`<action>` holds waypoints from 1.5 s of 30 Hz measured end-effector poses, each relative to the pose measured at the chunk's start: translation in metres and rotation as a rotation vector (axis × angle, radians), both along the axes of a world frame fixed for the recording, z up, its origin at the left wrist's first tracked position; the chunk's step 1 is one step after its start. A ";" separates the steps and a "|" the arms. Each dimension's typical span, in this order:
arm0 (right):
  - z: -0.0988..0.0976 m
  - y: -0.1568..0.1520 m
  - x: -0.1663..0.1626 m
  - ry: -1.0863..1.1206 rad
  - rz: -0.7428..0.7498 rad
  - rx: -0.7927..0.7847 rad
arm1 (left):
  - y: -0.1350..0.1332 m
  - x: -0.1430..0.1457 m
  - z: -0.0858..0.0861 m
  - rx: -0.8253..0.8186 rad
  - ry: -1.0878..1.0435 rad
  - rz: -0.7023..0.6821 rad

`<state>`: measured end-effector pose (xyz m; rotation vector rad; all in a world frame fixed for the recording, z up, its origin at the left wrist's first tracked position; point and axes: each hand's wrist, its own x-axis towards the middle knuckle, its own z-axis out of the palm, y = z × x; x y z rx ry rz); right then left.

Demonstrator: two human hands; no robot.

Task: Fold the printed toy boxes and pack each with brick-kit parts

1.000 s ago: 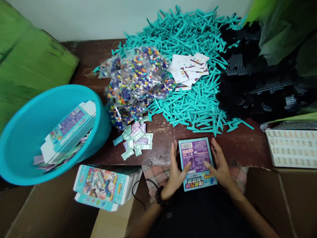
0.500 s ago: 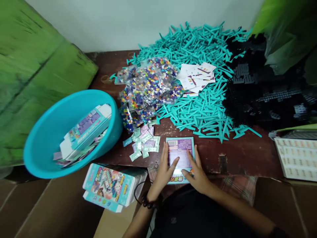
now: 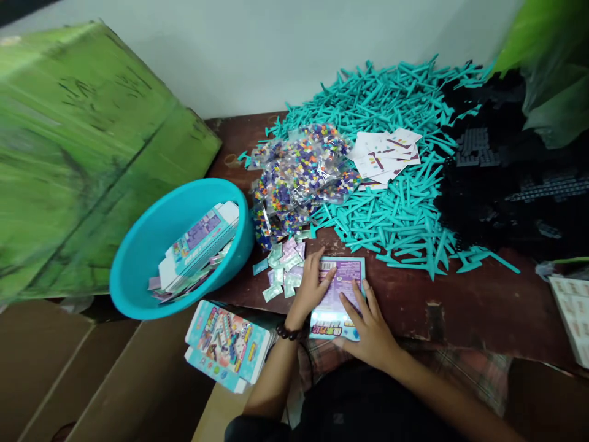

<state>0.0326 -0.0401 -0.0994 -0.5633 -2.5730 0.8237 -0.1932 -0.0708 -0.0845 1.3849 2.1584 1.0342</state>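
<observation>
Box [image 3: 335,301]: lies flat on the desk [image 3: 405,288] at the front edge, printed panel up, barcode at the far end; whether its near end overhangs, I cannot tell.
Left hand [image 3: 311,287]: over the box's far left corner and side, fingers extended, thumb apart from them and lying across the panel.
Right hand [image 3: 370,334]: over the right side, fingers spread on the panel, thumb by the near end; neither hand pinches anything that I can see.
Just changed: a second ago the box was held tilted between both palms; now it is down on the desk, nearer the sachets, with the left hand moved up to the barcode end.
What that means: the desk, not the hands, appears to carry the box, and the hands seem to steady or flatten it.
Left side: sachets [image 3: 276,276] scattered just beside the left hand; basin [image 3: 151,239] with cartons [image 3: 202,236] inside; carton stack [image 3: 227,344] below the desk edge.
Behind: bead bags [image 3: 299,178] against a heap of teal sticks [image 3: 400,215], cards [image 3: 386,153] on top of the heap.
Right side: black parts [image 3: 515,178], well apart from both hands.
</observation>
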 end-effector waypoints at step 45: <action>-0.007 0.005 -0.002 0.109 0.007 -0.075 | -0.073 -0.244 0.100 -0.721 0.605 0.593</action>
